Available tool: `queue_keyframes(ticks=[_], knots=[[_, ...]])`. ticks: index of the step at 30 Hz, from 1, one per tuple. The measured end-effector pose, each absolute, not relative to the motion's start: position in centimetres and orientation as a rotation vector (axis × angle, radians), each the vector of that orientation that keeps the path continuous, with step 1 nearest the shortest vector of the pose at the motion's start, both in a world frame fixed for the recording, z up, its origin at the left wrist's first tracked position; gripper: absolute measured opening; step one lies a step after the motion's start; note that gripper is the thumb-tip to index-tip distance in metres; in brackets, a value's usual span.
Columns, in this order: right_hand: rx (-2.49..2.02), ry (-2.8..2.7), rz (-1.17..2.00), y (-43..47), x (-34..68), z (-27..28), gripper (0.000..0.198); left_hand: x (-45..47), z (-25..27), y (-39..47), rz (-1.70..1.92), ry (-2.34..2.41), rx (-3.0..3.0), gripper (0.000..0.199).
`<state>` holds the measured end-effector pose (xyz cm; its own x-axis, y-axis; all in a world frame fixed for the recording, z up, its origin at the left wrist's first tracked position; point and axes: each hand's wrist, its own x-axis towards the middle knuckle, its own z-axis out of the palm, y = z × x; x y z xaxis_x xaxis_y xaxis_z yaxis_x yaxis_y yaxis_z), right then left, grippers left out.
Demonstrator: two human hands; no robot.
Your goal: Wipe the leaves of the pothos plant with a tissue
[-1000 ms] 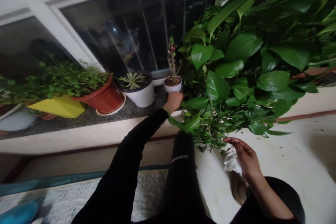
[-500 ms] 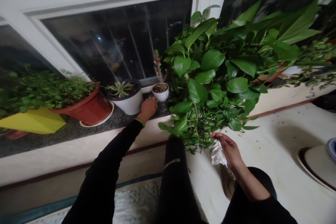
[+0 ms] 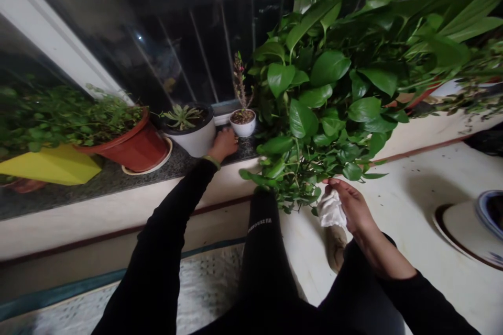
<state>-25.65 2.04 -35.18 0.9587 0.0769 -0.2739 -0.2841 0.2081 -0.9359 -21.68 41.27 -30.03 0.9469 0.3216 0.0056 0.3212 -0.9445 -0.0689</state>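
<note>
My left hand (image 3: 225,144) rests on the dark stone windowsill, its fingers curled. What it holds, if anything, is hidden. On its left is a white pot (image 3: 195,138) with a succulent (image 3: 181,116); just beyond the fingers sits a small white pot (image 3: 243,127) with a thin, spiky plant (image 3: 240,84). Crumpled white tissue (image 3: 332,209) hangs from my right hand (image 3: 352,204), which is closed on it. The fingertips there are beside the lowest leaves of a big trailing green plant (image 3: 302,118); whether they touch a leaf I cannot tell.
Further left on the sill (image 3: 110,183) stand a red-brown pot (image 3: 137,141) on a saucer and a yellow folded piece (image 3: 55,165). A white planter (image 3: 463,230) is on the pale surface at right. Behind the plants is a window (image 3: 173,36).
The view has tilted down and shifted slightly. My right hand has turned a little, showing more of the tissue. My left hand keeps its place by the pots.
</note>
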Motion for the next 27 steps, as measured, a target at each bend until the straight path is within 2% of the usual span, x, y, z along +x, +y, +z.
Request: queue_keyframes(ticks=[4, 9, 12, 17, 20, 22, 25, 27], knots=[[-1.369, 0.088, 0.234, 2.5, -24.8, -34.3, 0.044, -21.8, -28.9, 41.6, 0.067, -0.434, -3.004, 0.070], [-1.533, -0.135, 0.016, 3.2, -22.7, -31.9, 0.036, -22.6, -28.7, 41.1, -0.059, -0.344, -2.932, 0.051], [-1.755, -0.406, -0.268, 3.4, -20.8, -29.1, 0.028, -23.4, -28.2, 40.3, -0.107, -0.324, -2.934, 0.052], [-2.128, -0.826, -0.638, 3.9, -16.4, -24.7, 0.058, -23.7, -26.1, 38.3, -0.288, -0.302, -2.940, 0.045], [-2.336, -0.718, -0.627, 3.7, -13.5, -24.6, 0.071, -23.2, -25.4, 37.7, -0.368, -0.239, -2.966, 0.034], [-2.431, -0.603, -0.563, 3.3, -12.1, -25.3, 0.077, -23.1, -25.3, 37.1, -0.484, -0.134, -3.016, 0.033], [-2.416, -0.588, -0.479, 3.2, -11.6, -26.4, 0.082, -23.8, -24.9, 34.5, -0.860, 0.280, -3.063, 0.039], [-2.348, -0.673, -0.451, 4.1, -12.2, -26.9, 0.078, -24.2, -23.9, 31.2, -1.118, 0.708, -2.982, 0.043]])
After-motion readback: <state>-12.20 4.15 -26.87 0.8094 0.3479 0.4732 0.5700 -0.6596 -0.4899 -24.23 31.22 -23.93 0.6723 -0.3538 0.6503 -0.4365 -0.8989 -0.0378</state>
